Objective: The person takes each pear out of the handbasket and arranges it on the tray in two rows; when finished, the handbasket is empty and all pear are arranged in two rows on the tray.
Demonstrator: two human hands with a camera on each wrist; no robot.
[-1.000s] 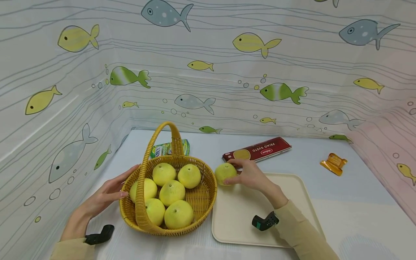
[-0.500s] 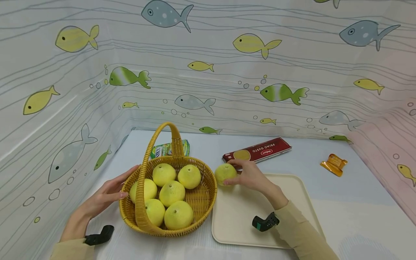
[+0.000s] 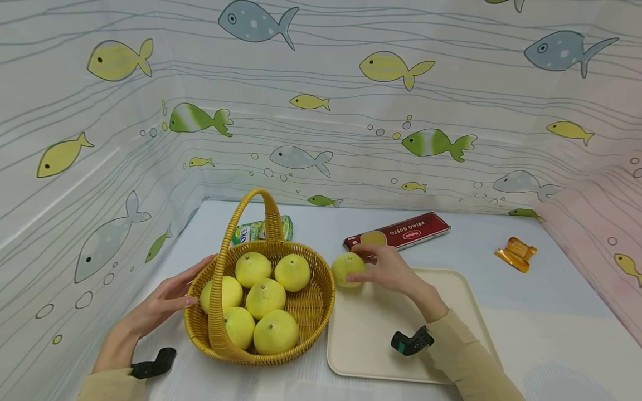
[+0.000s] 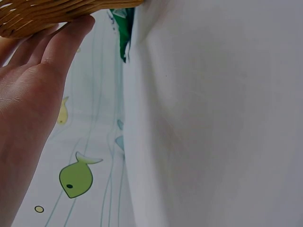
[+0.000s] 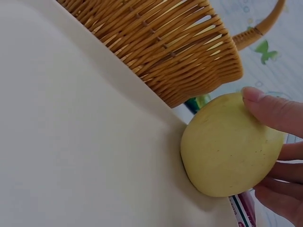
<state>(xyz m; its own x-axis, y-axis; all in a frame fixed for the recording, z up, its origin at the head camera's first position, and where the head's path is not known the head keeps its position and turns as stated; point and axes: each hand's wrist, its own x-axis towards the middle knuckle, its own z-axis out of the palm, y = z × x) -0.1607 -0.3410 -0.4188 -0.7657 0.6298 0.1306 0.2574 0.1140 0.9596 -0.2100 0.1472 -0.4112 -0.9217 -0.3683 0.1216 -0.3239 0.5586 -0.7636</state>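
A round yellow-green pomelo (image 3: pixel 345 270) sits on the back left corner of the cream tray (image 3: pixel 381 334). My right hand (image 3: pixel 391 272) holds it from the right, thumb on its near side and fingers behind. In the right wrist view the thumb touches the pomelo (image 5: pixel 227 146); how firmly the other fingers meet it is unclear. To the left stands a woven basket (image 3: pixel 311 312) with an arched handle and several similar pomelos inside. Against its left outer side rests my left hand (image 3: pixel 163 301), its fingers extended along the wickerwork (image 4: pixel 61 12) and the thumb near the rim.
Behind the tray lies a red biscuit package (image 3: pixel 416 231). A green packet (image 3: pixel 251 232) is partly hidden behind the basket handle. An orange wrapped snack (image 3: pixel 516 253) lies at the right. Fish-printed fabric walls (image 3: pixel 321 128) enclose the back and sides of the table.
My right thumb has shifted slightly up and right on the pomelo, and the wrist has edged right. The pomelo, basket and left hand stay where they were.
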